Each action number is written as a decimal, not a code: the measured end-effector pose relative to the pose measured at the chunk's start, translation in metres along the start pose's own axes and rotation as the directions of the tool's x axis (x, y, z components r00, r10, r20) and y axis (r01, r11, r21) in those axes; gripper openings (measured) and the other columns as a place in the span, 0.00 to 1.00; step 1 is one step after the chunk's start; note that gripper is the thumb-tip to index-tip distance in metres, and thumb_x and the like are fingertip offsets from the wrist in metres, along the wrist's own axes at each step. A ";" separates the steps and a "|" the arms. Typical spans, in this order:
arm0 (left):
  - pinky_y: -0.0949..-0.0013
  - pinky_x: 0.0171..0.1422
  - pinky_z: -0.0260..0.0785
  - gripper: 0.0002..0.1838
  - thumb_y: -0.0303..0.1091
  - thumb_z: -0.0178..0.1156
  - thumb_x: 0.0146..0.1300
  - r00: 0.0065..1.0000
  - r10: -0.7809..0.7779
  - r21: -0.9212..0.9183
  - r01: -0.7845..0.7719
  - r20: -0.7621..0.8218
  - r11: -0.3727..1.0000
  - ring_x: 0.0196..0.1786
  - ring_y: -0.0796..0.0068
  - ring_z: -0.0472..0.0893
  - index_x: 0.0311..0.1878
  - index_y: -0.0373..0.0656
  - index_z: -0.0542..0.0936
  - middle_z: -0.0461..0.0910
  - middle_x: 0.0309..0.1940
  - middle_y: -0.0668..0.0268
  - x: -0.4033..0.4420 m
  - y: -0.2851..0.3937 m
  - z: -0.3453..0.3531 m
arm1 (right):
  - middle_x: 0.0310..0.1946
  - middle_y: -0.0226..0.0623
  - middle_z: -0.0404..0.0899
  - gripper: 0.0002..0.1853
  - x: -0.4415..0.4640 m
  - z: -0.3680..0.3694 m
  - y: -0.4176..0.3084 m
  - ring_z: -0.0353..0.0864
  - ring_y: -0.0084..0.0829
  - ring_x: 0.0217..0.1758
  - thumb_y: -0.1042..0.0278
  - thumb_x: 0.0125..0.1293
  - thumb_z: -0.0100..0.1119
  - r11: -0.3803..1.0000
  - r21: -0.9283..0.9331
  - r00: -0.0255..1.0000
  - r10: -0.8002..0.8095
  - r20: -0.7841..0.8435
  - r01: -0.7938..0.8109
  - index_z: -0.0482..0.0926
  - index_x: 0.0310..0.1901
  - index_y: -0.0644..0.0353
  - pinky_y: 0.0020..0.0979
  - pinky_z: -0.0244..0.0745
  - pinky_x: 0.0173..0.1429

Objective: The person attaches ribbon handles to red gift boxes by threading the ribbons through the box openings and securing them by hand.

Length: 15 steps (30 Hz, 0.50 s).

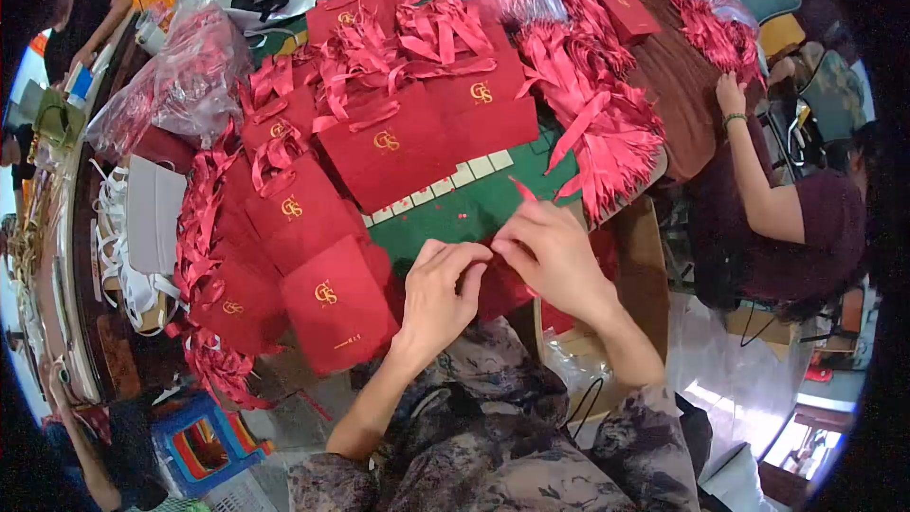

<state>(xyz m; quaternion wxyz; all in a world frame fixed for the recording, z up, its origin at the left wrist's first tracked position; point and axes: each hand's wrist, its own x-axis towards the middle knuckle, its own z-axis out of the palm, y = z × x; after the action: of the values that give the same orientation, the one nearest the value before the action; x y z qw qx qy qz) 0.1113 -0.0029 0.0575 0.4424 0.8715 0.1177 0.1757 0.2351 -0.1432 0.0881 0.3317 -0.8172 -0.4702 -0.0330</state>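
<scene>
Both hands meet just past the front edge of the green table (445,226), over a dark red item partly hidden beneath them. The fingertips of my left hand (444,286) are pinched together; what lies between them is too small to make out. My right hand (550,251) is also pinched, with a bit of red ribbon (522,190) showing above its fingers. Red bags with gold lettering, among them a large one (384,144) and a nearer one (338,306), lie beyond and left of my hands.
Piles of red ribbons (607,147) lie at the right. A cardboard box (645,275) stands below them. Plastic-wrapped bundles (180,76) are at the back left. A person (782,218) sits at the right, one hand at ribbons. A blue plastic stool (204,446) is lower left.
</scene>
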 end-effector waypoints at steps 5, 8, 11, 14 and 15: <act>0.61 0.44 0.74 0.11 0.18 0.65 0.55 0.963 0.264 0.082 -0.259 -0.057 0.962 0.40 0.58 0.79 0.41 0.42 0.84 0.83 0.35 0.63 0.001 -0.006 0.005 | 0.33 0.44 0.80 0.10 0.021 -0.003 0.034 0.80 0.47 0.41 0.65 0.66 0.61 0.969 0.244 0.838 -0.098 0.537 -0.042 0.84 0.39 0.64 0.43 0.74 0.46; 0.60 0.45 0.74 0.11 0.17 0.64 0.55 0.965 0.259 0.098 -0.255 -0.034 0.962 0.40 0.57 0.79 0.41 0.41 0.84 0.80 0.36 0.61 0.002 0.000 0.002 | 0.37 0.46 0.85 0.11 0.033 0.000 0.046 0.84 0.45 0.45 0.64 0.64 0.59 0.922 0.354 0.770 -0.110 0.628 -0.156 0.85 0.39 0.63 0.42 0.76 0.50; 0.58 0.46 0.74 0.12 0.17 0.60 0.56 0.964 0.264 0.086 -0.261 -0.024 0.961 0.43 0.55 0.77 0.43 0.39 0.82 0.76 0.39 0.59 0.005 -0.005 0.002 | 0.33 0.44 0.87 0.12 0.028 0.015 0.054 0.87 0.38 0.39 0.62 0.61 0.62 0.861 0.429 0.777 -0.067 0.626 -0.271 0.86 0.37 0.63 0.38 0.77 0.47; 0.56 0.47 0.73 0.10 0.16 0.59 0.57 0.976 0.215 0.057 -0.214 -0.019 0.975 0.43 0.53 0.77 0.41 0.38 0.81 0.76 0.39 0.58 0.006 -0.007 0.002 | 0.29 0.42 0.86 0.12 0.022 0.027 0.051 0.86 0.33 0.33 0.63 0.59 0.64 0.836 0.466 0.832 -0.021 0.555 -0.290 0.86 0.36 0.63 0.34 0.77 0.43; 0.56 0.47 0.73 0.10 0.16 0.59 0.57 0.976 0.216 0.056 -0.214 -0.018 0.975 0.43 0.53 0.77 0.41 0.38 0.81 0.76 0.39 0.58 0.007 -0.008 0.002 | 0.28 0.40 0.86 0.11 0.017 0.035 0.051 0.85 0.30 0.32 0.63 0.59 0.64 0.827 0.445 0.845 0.066 0.531 -0.344 0.86 0.35 0.64 0.33 0.77 0.42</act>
<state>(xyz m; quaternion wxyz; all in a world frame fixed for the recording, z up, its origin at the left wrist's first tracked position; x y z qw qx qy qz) 0.1183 0.0033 0.0517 0.3958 0.8886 0.0326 0.2296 0.2764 -0.1276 0.0412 0.4116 -0.7231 -0.4357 0.3434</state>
